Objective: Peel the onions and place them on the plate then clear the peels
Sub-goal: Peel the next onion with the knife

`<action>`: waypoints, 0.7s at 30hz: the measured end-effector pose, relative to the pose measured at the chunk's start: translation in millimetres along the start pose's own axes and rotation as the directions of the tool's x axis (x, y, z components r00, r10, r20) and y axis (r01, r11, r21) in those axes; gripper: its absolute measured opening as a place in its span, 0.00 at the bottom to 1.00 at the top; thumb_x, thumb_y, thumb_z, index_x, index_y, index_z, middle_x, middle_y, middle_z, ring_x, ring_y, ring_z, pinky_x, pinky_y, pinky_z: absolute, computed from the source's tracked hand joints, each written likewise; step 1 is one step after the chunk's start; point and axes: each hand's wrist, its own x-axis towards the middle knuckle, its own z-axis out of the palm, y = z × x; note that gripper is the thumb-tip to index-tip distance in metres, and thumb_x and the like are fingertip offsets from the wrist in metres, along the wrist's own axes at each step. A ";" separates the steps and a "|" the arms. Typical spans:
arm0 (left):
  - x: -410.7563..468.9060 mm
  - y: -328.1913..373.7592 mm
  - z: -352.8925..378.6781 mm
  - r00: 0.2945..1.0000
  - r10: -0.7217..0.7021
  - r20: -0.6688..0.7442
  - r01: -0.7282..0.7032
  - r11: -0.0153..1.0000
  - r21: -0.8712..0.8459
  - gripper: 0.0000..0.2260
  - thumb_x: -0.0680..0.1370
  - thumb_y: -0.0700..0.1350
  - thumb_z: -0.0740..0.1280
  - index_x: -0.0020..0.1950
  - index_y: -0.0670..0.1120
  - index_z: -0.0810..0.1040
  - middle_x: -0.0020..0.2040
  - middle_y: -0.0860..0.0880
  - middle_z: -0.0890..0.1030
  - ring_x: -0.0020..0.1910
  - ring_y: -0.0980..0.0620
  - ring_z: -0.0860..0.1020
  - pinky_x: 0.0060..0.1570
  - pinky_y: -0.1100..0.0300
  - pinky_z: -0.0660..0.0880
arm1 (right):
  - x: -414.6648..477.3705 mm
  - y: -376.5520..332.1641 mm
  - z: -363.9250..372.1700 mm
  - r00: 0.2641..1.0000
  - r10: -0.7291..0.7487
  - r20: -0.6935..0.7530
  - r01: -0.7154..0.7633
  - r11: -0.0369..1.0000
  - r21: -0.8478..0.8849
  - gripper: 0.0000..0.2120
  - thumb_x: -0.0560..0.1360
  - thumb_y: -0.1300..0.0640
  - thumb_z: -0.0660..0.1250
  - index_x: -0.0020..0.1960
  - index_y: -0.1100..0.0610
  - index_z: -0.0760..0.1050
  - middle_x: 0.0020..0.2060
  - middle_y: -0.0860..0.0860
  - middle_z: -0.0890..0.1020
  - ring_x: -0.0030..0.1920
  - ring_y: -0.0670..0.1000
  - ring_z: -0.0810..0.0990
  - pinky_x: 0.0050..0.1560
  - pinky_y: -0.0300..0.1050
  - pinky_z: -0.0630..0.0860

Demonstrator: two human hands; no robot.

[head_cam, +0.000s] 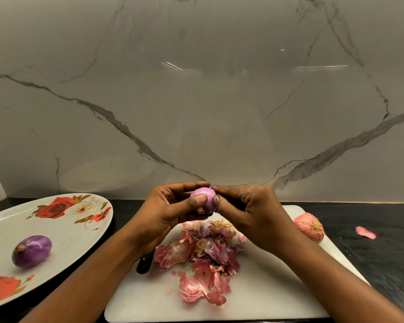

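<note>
pale pink onion (204, 199), smooth, half-peeled, in hands (170, 210)

Both my forearms come in from the bottom corners and meet near the middle, wrists held up and angled inward. My left hand (170, 210) is curled round a small onion (204, 198), thumb laid across its front and the other fingers wrapped behind and over its top. My right hand (250, 213) faces it with knuckles up, its bent fingers (216, 199) pinching at the onion's right side. The fingertips of the two hands almost touch.
</note>
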 end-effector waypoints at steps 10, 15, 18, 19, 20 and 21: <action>-2.9 0.3 2.9 1.000 -0.008 0.009 0.007 0.996 0.088 0.17 0.73 0.39 0.75 0.61 0.42 0.86 0.58 0.40 0.87 0.58 0.39 0.86 0.54 0.49 0.85 | -1.8 2.1 -1.2 0.991 -0.135 0.011 0.135 0.968 -0.211 0.23 0.83 0.39 0.62 0.58 0.55 0.86 0.40 0.47 0.87 0.36 0.47 0.84 0.34 0.47 0.80; -2.4 3.0 2.7 0.999 -0.015 0.033 0.016 0.999 -0.048 0.17 0.74 0.37 0.75 0.63 0.39 0.84 0.60 0.35 0.85 0.58 0.34 0.85 0.55 0.49 0.85 | -0.2 1.6 -0.9 0.990 -0.087 -0.114 0.070 0.987 -0.145 0.08 0.80 0.56 0.72 0.56 0.56 0.87 0.40 0.45 0.87 0.37 0.45 0.84 0.35 0.35 0.78; -2.3 3.7 2.7 0.998 -0.009 0.062 0.015 0.996 -0.090 0.19 0.73 0.38 0.77 0.64 0.39 0.83 0.62 0.34 0.84 0.59 0.33 0.84 0.55 0.50 0.84 | 1.1 0.5 0.8 0.986 -0.001 -0.166 -0.009 0.998 -0.064 0.06 0.80 0.58 0.73 0.54 0.56 0.88 0.38 0.44 0.86 0.37 0.46 0.84 0.35 0.39 0.80; -2.5 4.1 2.6 0.998 -0.007 0.068 0.013 0.996 -0.088 0.19 0.73 0.38 0.76 0.64 0.40 0.83 0.62 0.34 0.83 0.59 0.33 0.84 0.55 0.50 0.84 | 1.7 1.3 1.6 0.985 0.033 -0.172 -0.040 0.999 -0.036 0.06 0.80 0.58 0.72 0.53 0.55 0.88 0.37 0.45 0.86 0.37 0.48 0.84 0.36 0.43 0.82; -2.5 4.4 2.3 0.997 -0.005 0.074 0.012 0.997 -0.082 0.19 0.74 0.38 0.76 0.64 0.40 0.83 0.63 0.35 0.83 0.60 0.34 0.84 0.55 0.50 0.84 | 2.1 1.8 2.2 0.983 0.064 -0.174 -0.066 0.998 -0.006 0.06 0.80 0.58 0.72 0.52 0.55 0.88 0.37 0.45 0.86 0.37 0.48 0.85 0.37 0.46 0.84; -2.6 4.7 1.9 0.996 -0.002 0.089 0.009 0.997 -0.079 0.19 0.74 0.38 0.77 0.65 0.40 0.82 0.63 0.35 0.83 0.61 0.34 0.83 0.56 0.50 0.84 | 2.7 2.1 2.4 0.980 0.092 -0.176 -0.089 0.996 0.025 0.06 0.80 0.58 0.72 0.52 0.55 0.88 0.38 0.45 0.87 0.38 0.49 0.85 0.38 0.47 0.85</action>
